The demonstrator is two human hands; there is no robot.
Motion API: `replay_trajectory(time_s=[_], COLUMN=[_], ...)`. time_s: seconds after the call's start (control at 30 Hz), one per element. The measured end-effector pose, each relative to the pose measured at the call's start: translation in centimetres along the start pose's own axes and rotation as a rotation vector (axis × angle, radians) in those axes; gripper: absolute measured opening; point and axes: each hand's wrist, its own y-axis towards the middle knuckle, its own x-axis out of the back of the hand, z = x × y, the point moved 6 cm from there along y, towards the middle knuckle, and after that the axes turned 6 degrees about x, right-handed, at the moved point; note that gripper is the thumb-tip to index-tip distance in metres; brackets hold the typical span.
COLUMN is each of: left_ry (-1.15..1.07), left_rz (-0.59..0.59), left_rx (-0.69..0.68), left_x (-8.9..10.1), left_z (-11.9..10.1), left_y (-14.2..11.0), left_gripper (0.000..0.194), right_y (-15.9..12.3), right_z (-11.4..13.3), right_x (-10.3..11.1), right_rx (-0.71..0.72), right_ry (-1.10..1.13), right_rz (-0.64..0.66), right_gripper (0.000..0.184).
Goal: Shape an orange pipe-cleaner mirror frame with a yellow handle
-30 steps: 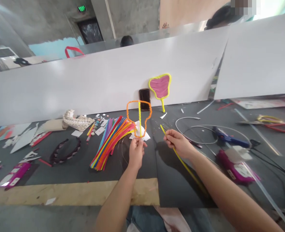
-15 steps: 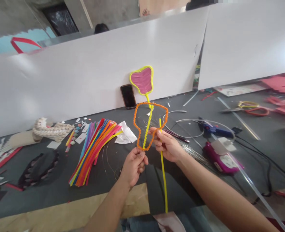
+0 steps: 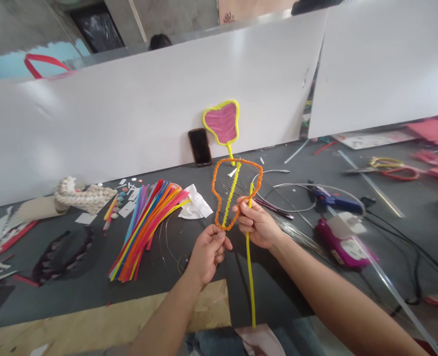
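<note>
An orange pipe-cleaner frame (image 3: pixel 214 184), wide at the top and narrow below, stands up from my left hand (image 3: pixel 208 253), whose thumb and fingers pinch its bottom end. A twisted yellow pipe cleaner (image 3: pixel 232 189) runs up the frame's middle. My right hand (image 3: pixel 256 223) is closed on a long straight yellow pipe cleaner (image 3: pixel 250 277), which hangs down toward my lap; its upper tip lies by the frame's right side. The right fingers also meet the frame's lower right edge. Behind leans a pink-filled, yellow-edged paddle shape (image 3: pixel 222 123) against a white board.
A bundle of coloured pipe cleaners (image 3: pixel 144 232) lies left, near a dark braided headband (image 3: pixel 63 262). A phone (image 3: pixel 200 147) leans on the white board (image 3: pixel 129 109). Rightward are a blue glue gun (image 3: pixel 335 200), a purple power strip (image 3: pixel 339 244), scissors (image 3: pixel 393 170) and thin wires (image 3: pixel 300 237).
My right hand has brought the straight yellow pipe cleaner left to the orange frame, touching its right side. The view swung rightward, then shifted slightly back in the last half second.
</note>
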Motion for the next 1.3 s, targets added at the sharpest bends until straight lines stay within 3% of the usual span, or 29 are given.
replay_trajectory(time_s=[0.43, 0.63, 0.77, 0.9, 1.03, 1.23, 1.3], left_ry=[-0.066, 0.086, 0.166, 0.145, 0.091, -0.098, -0.137], left_rz=[-0.031, -0.073, -0.116, -0.181, -0.166, -0.171, -0.177], left_rx=[-0.068, -0.114, -0.169, -0.232, -0.230, -0.190, -0.204], left_x=[0.1, 0.3, 0.9, 1.6, 1.4, 1.7, 2.1], left_z=[-0.8, -0.4, -0.2, -0.4, -0.5, -0.7, -1.1], left_y=[-0.1, 0.2, 0.5, 0.6, 0.7, 0.6, 0.5], left_gripper=[0.035, 0.030, 0.028, 0.026, 0.025, 0.029, 0.028], right_y=[0.3, 0.5, 0.6, 0.4, 0.0, 0.1, 0.0], right_z=[-0.2, -0.2, -0.1, -1.0, -2.8, -2.3, -1.3], right_x=[0.1, 0.5, 0.7, 0.4, -0.2, 1.4, 1.6], right_rx=[-0.055, -0.034, -0.022, -0.093, -0.203, -0.157, -0.103], right_ry=[0.068, 0.071, 0.052, 0.009, -0.077, -0.114, -0.159], right_rz=[0.017, 0.021, -0.012, -0.012, 0.032, -0.176, -0.172], right_gripper=[0.021, 0.016, 0.027, 0.029, 0.032, 0.040, 0.038])
